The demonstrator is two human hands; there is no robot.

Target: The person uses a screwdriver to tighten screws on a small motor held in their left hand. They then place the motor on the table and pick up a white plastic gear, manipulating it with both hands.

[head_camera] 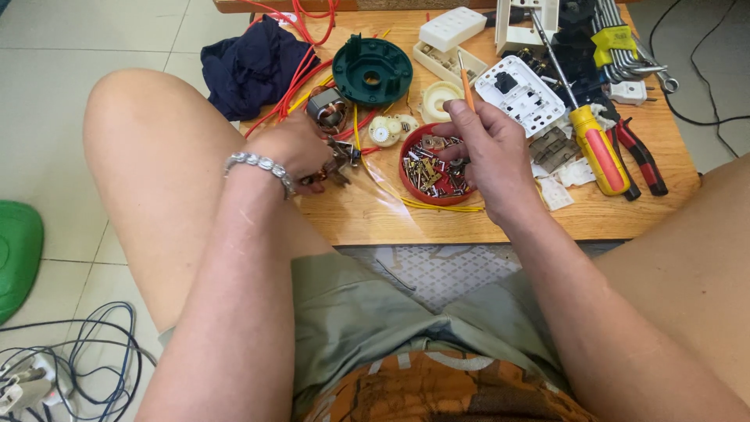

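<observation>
- A dark green round housing [373,70] lies near the table's far edge.
- A navy cloth [251,64] hangs over the table's left corner, red wires [301,78] beside it.
- A yellow-and-red screwdriver [598,148] rests next to red-handled pliers [641,156].
- A white switch plate [521,94] lies left of them.
- A green object [16,254] sits on the tiled floor [62,47].
- Tangled dark cables [86,359] lie at bottom left.

A low wooden worktop [359,219] carried a red dish of small metal parts [431,166], a dark green round housing [373,71] and a white switch plate [521,94]. A yellow-and-red screwdriver [598,148], red-handled pliers [637,152], a dark blue cloth [250,66] and red wires [301,78] lay there too.
</observation>
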